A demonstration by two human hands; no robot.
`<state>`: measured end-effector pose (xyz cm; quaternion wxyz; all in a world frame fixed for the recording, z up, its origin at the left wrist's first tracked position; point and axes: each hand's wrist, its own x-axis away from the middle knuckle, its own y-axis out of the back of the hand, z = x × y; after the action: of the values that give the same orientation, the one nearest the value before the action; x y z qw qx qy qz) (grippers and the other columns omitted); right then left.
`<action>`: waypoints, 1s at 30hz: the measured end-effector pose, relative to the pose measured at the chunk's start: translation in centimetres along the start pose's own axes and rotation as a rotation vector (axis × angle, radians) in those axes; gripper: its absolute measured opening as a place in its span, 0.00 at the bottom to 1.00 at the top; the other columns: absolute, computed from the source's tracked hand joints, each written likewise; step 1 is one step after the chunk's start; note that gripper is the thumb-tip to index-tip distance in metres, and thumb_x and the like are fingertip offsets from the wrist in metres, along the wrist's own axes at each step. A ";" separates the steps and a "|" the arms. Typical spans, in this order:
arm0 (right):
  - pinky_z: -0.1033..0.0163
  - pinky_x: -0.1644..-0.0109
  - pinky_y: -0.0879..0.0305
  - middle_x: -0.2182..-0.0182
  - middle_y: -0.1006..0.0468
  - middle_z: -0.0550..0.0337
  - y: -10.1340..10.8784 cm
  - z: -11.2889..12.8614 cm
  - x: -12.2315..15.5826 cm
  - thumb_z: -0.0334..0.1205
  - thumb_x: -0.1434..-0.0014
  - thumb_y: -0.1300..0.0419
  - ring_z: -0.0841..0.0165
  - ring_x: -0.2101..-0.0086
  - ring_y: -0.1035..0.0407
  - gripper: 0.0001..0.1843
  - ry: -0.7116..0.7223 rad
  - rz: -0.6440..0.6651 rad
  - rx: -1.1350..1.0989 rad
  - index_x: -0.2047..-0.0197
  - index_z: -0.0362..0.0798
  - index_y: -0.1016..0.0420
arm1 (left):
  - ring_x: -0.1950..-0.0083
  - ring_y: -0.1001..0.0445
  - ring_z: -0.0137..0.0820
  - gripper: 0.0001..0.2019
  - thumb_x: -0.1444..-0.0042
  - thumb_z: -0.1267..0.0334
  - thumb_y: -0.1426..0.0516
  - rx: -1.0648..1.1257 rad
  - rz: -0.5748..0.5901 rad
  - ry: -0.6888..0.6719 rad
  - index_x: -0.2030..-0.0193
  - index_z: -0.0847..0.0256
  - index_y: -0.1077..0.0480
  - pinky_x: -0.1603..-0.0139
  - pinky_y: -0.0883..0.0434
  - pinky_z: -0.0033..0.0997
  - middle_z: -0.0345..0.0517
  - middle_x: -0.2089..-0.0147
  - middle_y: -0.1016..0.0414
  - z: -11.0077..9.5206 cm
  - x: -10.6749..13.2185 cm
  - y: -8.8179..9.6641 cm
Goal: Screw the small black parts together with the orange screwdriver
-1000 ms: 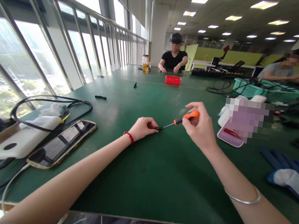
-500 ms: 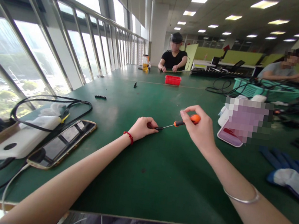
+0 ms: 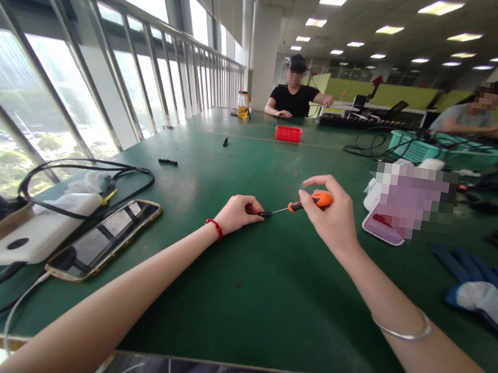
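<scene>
My left hand (image 3: pixel 241 213) rests low over the green table (image 3: pixel 223 295), its thumb and fingers pinching a small black part (image 3: pixel 265 214). Most of that part is hidden by the fingers, so its kind cannot be made out. To the right, my right hand (image 3: pixel 329 214) grips a screwdriver (image 3: pixel 320 200) with an orange and black handle. Its thin metal shaft slants down to the left, and the tip meets the black part's right end. My right index finger is raised off the handle, while the thumb lies along it.
On the left lie a phone (image 3: pixel 105 241), a white power bank (image 3: pixel 43 230) and a black cable (image 3: pixel 88 165). Small black pieces (image 3: pixel 167 162) and a red box (image 3: pixel 288 134) sit farther off. A purple-screened device (image 3: pixel 385 229), gloves (image 3: pixel 490 294) and a green basket (image 3: pixel 422 151) are right. Two people (image 3: pixel 293 93) sit beyond.
My right index finger has lifted off the screwdriver handle, and the handle has shifted slightly. My left hand stays put. The person opposite has stretched an arm out to the side.
</scene>
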<state>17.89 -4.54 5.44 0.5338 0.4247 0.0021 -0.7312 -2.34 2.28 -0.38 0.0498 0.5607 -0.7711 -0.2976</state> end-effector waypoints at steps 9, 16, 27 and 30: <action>0.66 0.75 0.47 0.82 0.36 0.66 0.0 0.1 0.0 0.54 0.46 0.45 0.71 0.80 0.39 0.15 -0.044 -0.070 0.097 0.68 0.50 0.32 | 0.67 0.25 0.30 0.08 0.59 0.65 0.36 0.008 0.006 -0.015 0.73 0.65 0.29 0.61 0.26 0.30 0.46 0.67 0.22 0.4 -0.1 0.0; 0.65 0.73 0.43 0.78 0.31 0.66 0.2 -0.1 -0.1 0.43 0.50 0.43 0.70 0.79 0.37 0.17 -0.036 -0.005 0.017 0.56 0.50 0.34 | 0.67 0.25 0.30 0.07 0.59 0.66 0.36 0.003 0.004 -0.016 0.73 0.65 0.29 0.60 0.26 0.31 0.46 0.67 0.22 0.2 -0.1 0.0; 0.66 0.73 0.43 0.76 0.31 0.66 0.2 -0.1 -0.2 0.43 0.52 0.41 0.71 0.78 0.38 0.19 -0.019 -0.024 -0.006 0.56 0.50 0.34 | 0.66 0.25 0.30 0.08 0.59 0.65 0.36 0.007 0.004 -0.016 0.74 0.65 0.29 0.60 0.26 0.31 0.46 0.66 0.22 0.4 -0.2 0.0; 0.65 0.74 0.45 0.80 0.32 0.64 0.3 0.1 -0.2 0.50 0.47 0.44 0.69 0.78 0.38 0.13 -0.063 -0.017 0.066 0.67 0.49 0.30 | 0.67 0.25 0.31 0.07 0.58 0.65 0.36 0.003 0.003 -0.009 0.73 0.65 0.29 0.61 0.26 0.31 0.47 0.67 0.22 0.4 -0.1 0.0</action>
<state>18.10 -4.55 5.73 0.5132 0.4189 -0.0351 -0.7483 -2.41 2.57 -0.69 0.0459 0.5581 -0.7727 -0.2990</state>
